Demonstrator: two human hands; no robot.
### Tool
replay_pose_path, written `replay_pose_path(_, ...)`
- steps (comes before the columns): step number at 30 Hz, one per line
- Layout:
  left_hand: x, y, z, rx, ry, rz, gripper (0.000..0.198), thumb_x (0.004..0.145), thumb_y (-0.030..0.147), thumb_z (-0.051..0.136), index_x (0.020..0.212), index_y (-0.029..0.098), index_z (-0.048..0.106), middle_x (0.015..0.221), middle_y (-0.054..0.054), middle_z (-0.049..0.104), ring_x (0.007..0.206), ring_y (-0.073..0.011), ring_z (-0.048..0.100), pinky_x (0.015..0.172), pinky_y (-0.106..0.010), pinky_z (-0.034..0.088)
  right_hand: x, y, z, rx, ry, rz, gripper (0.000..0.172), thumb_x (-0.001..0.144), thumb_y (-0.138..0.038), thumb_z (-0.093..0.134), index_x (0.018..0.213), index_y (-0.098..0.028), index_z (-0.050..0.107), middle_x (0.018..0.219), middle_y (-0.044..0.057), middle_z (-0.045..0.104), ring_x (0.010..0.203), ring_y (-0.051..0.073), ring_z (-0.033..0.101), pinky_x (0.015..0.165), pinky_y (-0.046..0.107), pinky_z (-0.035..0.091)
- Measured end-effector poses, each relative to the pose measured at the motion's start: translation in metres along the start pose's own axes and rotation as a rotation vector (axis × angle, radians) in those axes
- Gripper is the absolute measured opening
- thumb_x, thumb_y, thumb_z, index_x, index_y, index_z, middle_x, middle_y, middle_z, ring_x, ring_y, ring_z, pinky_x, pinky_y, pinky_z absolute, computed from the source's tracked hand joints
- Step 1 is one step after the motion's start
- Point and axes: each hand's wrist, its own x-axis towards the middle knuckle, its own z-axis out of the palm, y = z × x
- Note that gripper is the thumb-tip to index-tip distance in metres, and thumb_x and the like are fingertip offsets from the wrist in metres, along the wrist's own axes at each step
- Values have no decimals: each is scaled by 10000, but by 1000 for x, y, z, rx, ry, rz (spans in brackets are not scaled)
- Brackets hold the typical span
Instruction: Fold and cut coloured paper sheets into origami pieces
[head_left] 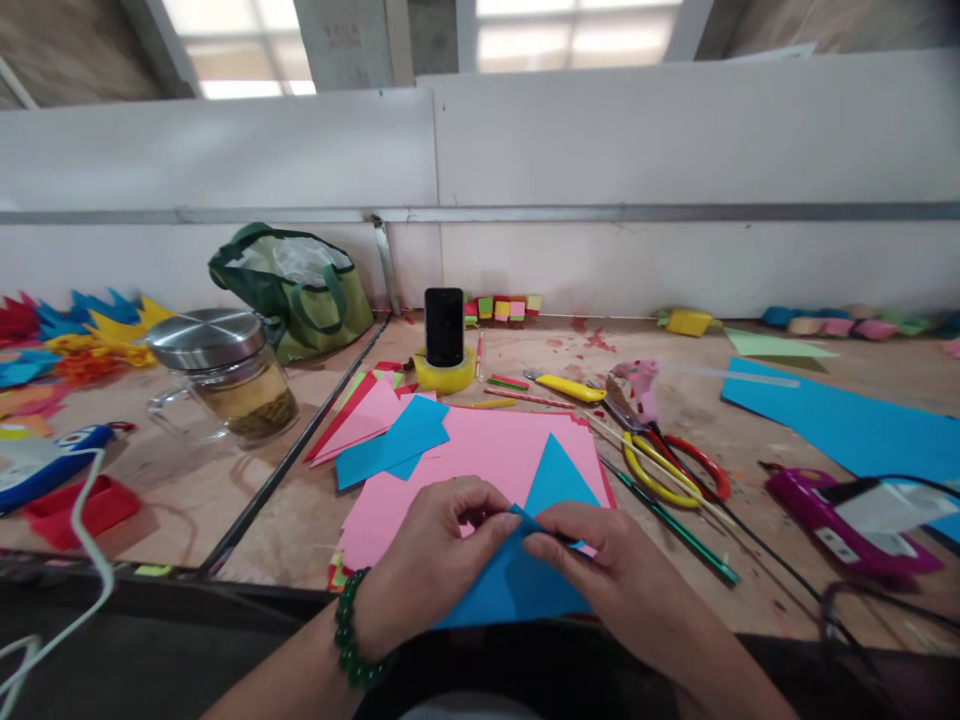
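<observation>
A sheet of blue paper (517, 590) lies between my hands at the table's front edge, a corner of it raised. My left hand (442, 540), with a green bead bracelet at the wrist, pinches the paper's upper edge between thumb and index finger. From the other side my right hand (600, 560) grips the same paper close by, fingers curled; part of the paper is hidden beneath both hands. Behind them a blue paper triangle (559, 475) rests on a stack of pink paper (487, 450). Cut blue pieces (394, 440) lie at the stack's upper left.
Scissors (660, 470), a yellow utility knife (570, 387), a green pencil (675, 525) and a pink glue gun (643, 385) are to the right. A phone (444, 325) leans upright on a yellow tape roll (448, 373). A glass tea jar (247, 395) stands left; cords cross both sides.
</observation>
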Motion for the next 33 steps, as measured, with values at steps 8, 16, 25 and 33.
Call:
replay_pose_path(8, 0, -5, -3, 168, 9, 46, 190, 887, 269, 571, 738, 171, 636, 711, 5, 655, 690, -135, 576, 627, -234, 420, 5, -1, 0, 1, 9, -8, 363, 926, -380, 465, 629, -180, 523, 590, -45, 492, 580, 105, 436, 538, 227, 293)
replay_pose_path(16, -3, -10, 6, 880, 64, 289, 295, 917, 192, 492, 1205, 215, 556, 1170, -78, 600, 1092, -271, 505, 938, -452, 383, 49, 23, 3, -401, 96, 195, 313, 905, -339, 487, 663, -190, 617, 618, 1, 616, 566, 125, 497, 533, 253, 261)
replay_pose_path(25, -13, -22, 26, 987, -197, 404, 280, 905, 414, 551, 977, 154, 627, 1001, -64, 632, 987, -259, 513, 897, -436, 366, 50, 27, 12, -554, 120, 282, 281, 909, -335, 490, 753, -221, 694, 753, 46, 723, 686, 165, 624, 550, 270, 258)
replay_pose_path(33, -26, -33, 20, 987, -197, 445, 228, 892, 324, 590, 1026, 143, 620, 973, -46, 668, 888, -229, 548, 833, -397, 379, 50, 25, 16, -657, 178, 202, 270, 928, -294, 470, 895, -184, 714, 848, 97, 725, 773, 223, 643, 616, 297, 383)
